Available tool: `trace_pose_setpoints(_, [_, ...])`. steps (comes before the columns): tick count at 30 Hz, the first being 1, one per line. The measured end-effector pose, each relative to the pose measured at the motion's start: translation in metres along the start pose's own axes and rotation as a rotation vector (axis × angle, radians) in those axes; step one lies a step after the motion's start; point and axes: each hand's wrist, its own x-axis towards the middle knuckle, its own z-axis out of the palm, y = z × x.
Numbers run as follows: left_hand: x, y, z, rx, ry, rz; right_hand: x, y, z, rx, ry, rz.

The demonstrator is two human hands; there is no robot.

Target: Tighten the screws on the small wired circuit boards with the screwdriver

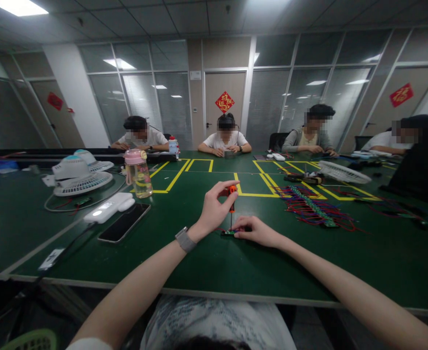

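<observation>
My left hand (216, 206), with a watch on its wrist, is closed around the orange handle of a screwdriver (232, 190). The screwdriver stands upright, its thin shaft reaching down to a small green circuit board (227, 233) on the green table. My right hand (256, 231) rests low at the board's right side, its fingers pinching the board's edge or wires. A bit of red wire shows left of the board. The screwdriver's tip is too small to make out.
Left of my hands lie a black phone (124, 222), a white power strip (108, 206) and a pink-lidded bottle (138, 172). White fan parts (80, 177) stand farther left. A row of wired circuit boards (311, 206) lies to the right. Several people sit across the table (185, 262).
</observation>
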Motion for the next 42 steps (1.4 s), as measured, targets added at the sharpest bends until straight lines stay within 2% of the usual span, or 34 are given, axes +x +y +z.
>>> trace_pose_setpoints(4, [-0.0001,-0.0013,-0.0027,0.112,0.050,0.027,0.0001,0.0003,0.0003,0.016,0.001,0.013])
trace_pose_setpoints(11, [0.0000,0.0000,0.0007,-0.096,-0.024,-0.042,-0.0001,0.0003,-0.0006,-0.004,-0.004,-0.003])
trace_pose_setpoints(16, [-0.0028,0.0010,0.0000,0.059,0.066,0.024,0.0000,0.0010,-0.0003,-0.008,-0.005,-0.018])
trace_pose_setpoints(18, [-0.0030,0.0003,-0.0003,0.069,0.054,0.031,0.0002,0.0023,0.0002,-0.001,-0.002,-0.021])
trace_pose_setpoints(22, [-0.0029,-0.0033,0.0015,-0.054,-0.008,0.019,0.0003,0.0040,0.0006,0.009,0.004,-0.016])
trace_pose_setpoints(27, [-0.0044,-0.0034,0.0026,0.063,0.090,0.049,0.0003,0.0030,0.0001,0.011,-0.003,-0.024])
trace_pose_setpoints(29, [-0.0048,-0.0023,0.0023,0.071,0.067,0.045,0.0004,0.0026,0.0000,0.010,-0.004,-0.028])
trace_pose_setpoints(33, [-0.0044,-0.0030,0.0032,-0.071,-0.043,0.006,0.0004,0.0022,-0.0001,0.017,0.001,-0.024])
trace_pose_setpoints(35, [-0.0041,-0.0042,0.0039,-0.107,-0.043,-0.009,0.0002,0.0019,-0.0001,0.018,0.004,-0.016])
trace_pose_setpoints(42, [-0.0045,-0.0020,0.0013,0.121,0.063,0.039,0.0002,0.0018,0.0002,0.019,0.002,-0.011])
